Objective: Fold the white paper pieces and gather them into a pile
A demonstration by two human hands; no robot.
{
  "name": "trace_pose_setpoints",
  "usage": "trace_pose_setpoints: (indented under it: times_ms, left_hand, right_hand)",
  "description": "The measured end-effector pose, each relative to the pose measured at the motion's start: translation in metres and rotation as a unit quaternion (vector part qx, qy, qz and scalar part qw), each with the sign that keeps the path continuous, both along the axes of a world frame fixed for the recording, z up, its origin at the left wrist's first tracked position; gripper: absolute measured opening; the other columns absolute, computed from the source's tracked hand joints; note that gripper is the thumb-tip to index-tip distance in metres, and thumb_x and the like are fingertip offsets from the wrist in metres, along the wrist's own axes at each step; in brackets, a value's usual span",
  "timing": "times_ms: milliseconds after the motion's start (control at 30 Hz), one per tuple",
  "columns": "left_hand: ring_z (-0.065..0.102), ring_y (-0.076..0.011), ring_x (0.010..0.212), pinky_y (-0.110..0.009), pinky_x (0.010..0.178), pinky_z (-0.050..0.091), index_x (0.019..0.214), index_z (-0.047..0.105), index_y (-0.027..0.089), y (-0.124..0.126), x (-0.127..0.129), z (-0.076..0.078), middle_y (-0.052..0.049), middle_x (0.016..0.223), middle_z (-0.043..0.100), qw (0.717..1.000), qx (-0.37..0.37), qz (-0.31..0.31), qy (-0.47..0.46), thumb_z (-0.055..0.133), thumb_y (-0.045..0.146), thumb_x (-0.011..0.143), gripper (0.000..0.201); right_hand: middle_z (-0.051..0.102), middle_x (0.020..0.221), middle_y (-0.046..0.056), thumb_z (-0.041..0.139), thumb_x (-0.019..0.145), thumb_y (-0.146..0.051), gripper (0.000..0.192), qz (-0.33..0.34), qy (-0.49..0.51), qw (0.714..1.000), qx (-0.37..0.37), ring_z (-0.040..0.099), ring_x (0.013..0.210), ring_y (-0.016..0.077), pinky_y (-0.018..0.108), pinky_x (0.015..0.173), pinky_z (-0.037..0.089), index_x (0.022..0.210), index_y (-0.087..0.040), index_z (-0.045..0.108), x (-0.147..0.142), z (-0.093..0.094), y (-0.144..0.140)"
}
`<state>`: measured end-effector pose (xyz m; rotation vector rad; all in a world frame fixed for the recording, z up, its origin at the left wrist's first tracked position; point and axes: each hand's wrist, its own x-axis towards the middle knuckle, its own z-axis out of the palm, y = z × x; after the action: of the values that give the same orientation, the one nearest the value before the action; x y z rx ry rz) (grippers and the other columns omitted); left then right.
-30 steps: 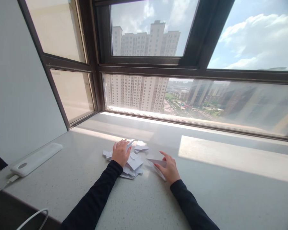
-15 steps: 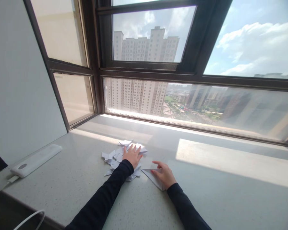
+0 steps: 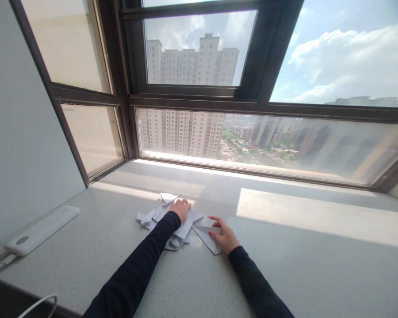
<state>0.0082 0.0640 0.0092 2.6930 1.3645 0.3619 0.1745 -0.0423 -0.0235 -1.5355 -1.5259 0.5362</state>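
My left hand [image 3: 181,210] is on a loose pile of folded white paper pieces [image 3: 146,217], its fingers curled down onto a piece of folded paper [image 3: 188,227]; the fingertips are hidden. To the right, my right hand [image 3: 227,238] has its thumb and fingers closed on the edge of a triangular folded paper [image 3: 208,238]. This paper lies on the pale speckled sill, its pointed end close to the pile.
A white power bank [image 3: 41,232] with a white cable [image 3: 40,304] rests at the left of the windowsill [image 3: 285,274]. A wall [image 3: 26,145] rises behind it. Brown-framed windows [image 3: 199,104] stand along the back, and a sunlit patch [image 3: 311,216] falls at right.
My left hand's spread fingers have curled onto the paper in the pile. My right hand and its triangular paper have come slightly nearer the pile. The whole view has shifted slightly.
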Motion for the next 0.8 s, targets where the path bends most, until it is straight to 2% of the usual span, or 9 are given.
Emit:
trace_pose_setpoints:
  times_ms: [67, 167, 233, 333, 433, 567, 667, 800]
  left_hand:
    - [0.037, -0.0265, 0.1, -0.044, 0.085, 0.024, 0.089, 0.055, 0.019, 0.005, 0.001, 0.001, -0.008, 0.099, 0.048, 1.0, -0.015, -0.004, -0.015, 0.048, 0.01, 0.06, 0.031]
    - [0.037, -0.0285, 0.099, -0.045, 0.083, 0.027, 0.073, 0.056, 0.016, 0.009, -0.002, 0.007, -0.01, 0.094, 0.047, 0.997, -0.037, -0.012, -0.061, 0.051, 0.012, 0.057, 0.017]
    - [0.04, -0.0279, 0.097, -0.045, 0.082, 0.029, 0.067, 0.054, 0.015, 0.008, -0.007, 0.012, -0.009, 0.092, 0.048, 0.993, -0.055, -0.024, -0.106, 0.052, 0.011, 0.056, 0.012]
    - [0.045, -0.0225, 0.093, -0.039, 0.083, 0.033, 0.066, 0.052, 0.016, 0.002, -0.013, 0.02, -0.006, 0.087, 0.052, 0.976, -0.093, -0.053, -0.192, 0.049, 0.009, 0.057, 0.011]
    - [0.052, -0.0156, 0.085, -0.031, 0.078, 0.041, 0.067, 0.048, 0.016, -0.012, -0.015, 0.024, -0.004, 0.086, 0.056, 0.943, -0.148, -0.082, -0.285, 0.046, 0.009, 0.061, 0.009]
    - [0.057, -0.0126, 0.067, -0.026, 0.058, 0.048, 0.064, 0.044, 0.015, -0.035, -0.012, 0.02, -0.003, 0.074, 0.059, 0.888, -0.237, -0.095, -0.383, 0.043, 0.01, 0.061, 0.005]
    - [0.057, -0.0123, 0.06, -0.024, 0.048, 0.049, 0.063, 0.043, 0.015, -0.045, -0.012, 0.008, -0.001, 0.066, 0.057, 0.85, -0.275, -0.071, -0.445, 0.041, 0.011, 0.06, 0.005]
    - [0.048, -0.0081, 0.041, -0.02, 0.033, 0.042, 0.06, 0.04, 0.016, -0.048, -0.016, -0.009, 0.004, 0.051, 0.049, 0.811, -0.299, -0.019, -0.503, 0.038, 0.012, 0.058, 0.006]
  right_hand:
    - [0.056, 0.069, -0.001, 0.053, 0.056, -0.015, 0.043, 0.02, 0.041, 0.999, 0.001, 0.052, 0.064, 0.0126, 0.024, 0.063, 0.042, 0.099, -0.019, 0.052, 0.005, -0.002, 0.001]
    - [0.057, 0.073, 0.0, 0.058, 0.055, -0.021, 0.04, 0.029, 0.117, 0.993, 0.013, 0.053, 0.071, 0.0145, 0.026, 0.065, 0.042, 0.095, -0.019, 0.054, 0.015, -0.003, 0.004]
    - [0.058, 0.073, 0.001, 0.061, 0.054, -0.024, 0.04, 0.012, 0.177, 0.984, 0.025, 0.054, 0.072, 0.0153, 0.027, 0.064, 0.043, 0.093, -0.019, 0.055, 0.022, -0.003, 0.007]
    - [0.059, 0.072, 0.002, 0.066, 0.049, -0.028, 0.04, -0.047, 0.259, 0.963, 0.048, 0.053, 0.073, 0.0164, 0.026, 0.06, 0.044, 0.087, -0.019, 0.058, 0.031, -0.004, 0.01]
    - [0.06, 0.073, 0.003, 0.067, 0.047, -0.032, 0.039, -0.092, 0.293, 0.95, 0.056, 0.054, 0.072, 0.0165, 0.025, 0.057, 0.043, 0.082, -0.018, 0.06, 0.035, -0.005, 0.011]
    - [0.06, 0.074, 0.003, 0.065, 0.049, -0.036, 0.041, -0.101, 0.302, 0.947, 0.034, 0.053, 0.056, 0.0134, 0.023, 0.042, 0.041, 0.084, -0.018, 0.06, 0.032, -0.005, 0.008]
    - [0.059, 0.076, 0.002, 0.064, 0.05, -0.036, 0.042, -0.126, 0.326, 0.936, 0.031, 0.052, 0.051, 0.0116, 0.022, 0.037, 0.04, 0.087, -0.018, 0.059, 0.032, -0.004, 0.006]
    - [0.059, 0.072, -0.001, 0.066, 0.049, -0.033, 0.046, -0.146, 0.366, 0.917, 0.055, 0.052, 0.052, 0.0102, 0.02, 0.039, 0.042, 0.092, -0.02, 0.055, 0.037, -0.003, 0.007]
